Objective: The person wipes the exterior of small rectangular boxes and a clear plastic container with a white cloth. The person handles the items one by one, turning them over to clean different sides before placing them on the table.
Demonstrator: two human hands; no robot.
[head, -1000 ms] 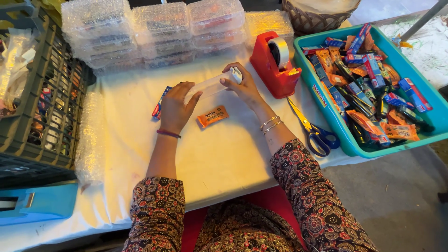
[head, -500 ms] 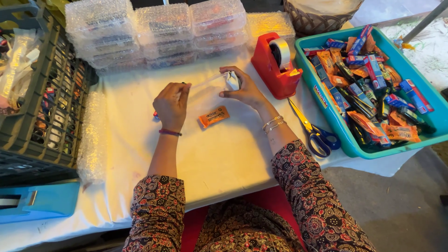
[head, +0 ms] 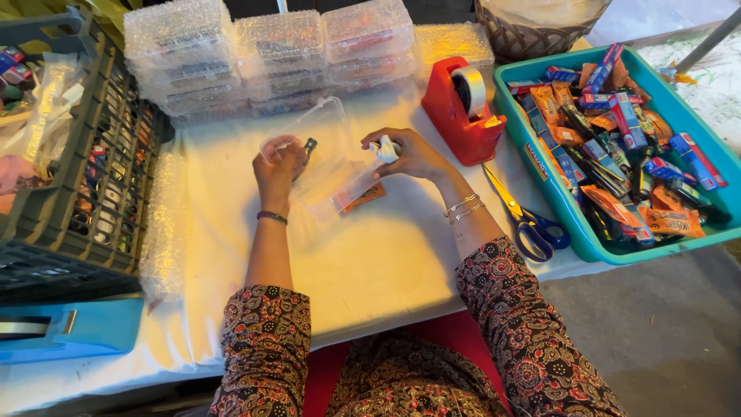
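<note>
My left hand [head: 279, 171] holds a clear plastic box [head: 320, 147] by its near-left edge, lifted and tilted above the white table cover [head: 386, 262]. A small dark object sits next to the thumb, at the box's edge. My right hand [head: 405, 153] is closed around a small white crumpled piece, just right of the box. An orange packet [head: 361, 198] lies on the cover beneath the box, partly seen through the plastic.
Stacks of bubble-wrapped boxes [head: 270, 54] line the far edge. A red tape dispenser [head: 461, 108] stands right of my hands, with scissors [head: 529, 220] nearer. A teal bin [head: 617, 139] holds several wrapped bars. A grey crate [head: 69, 185] and a blue dispenser [head: 69, 328] sit at left.
The clear box has come up off the table into my left hand and tilted. My right hand has closed on the white piece and drawn slightly nearer.
</note>
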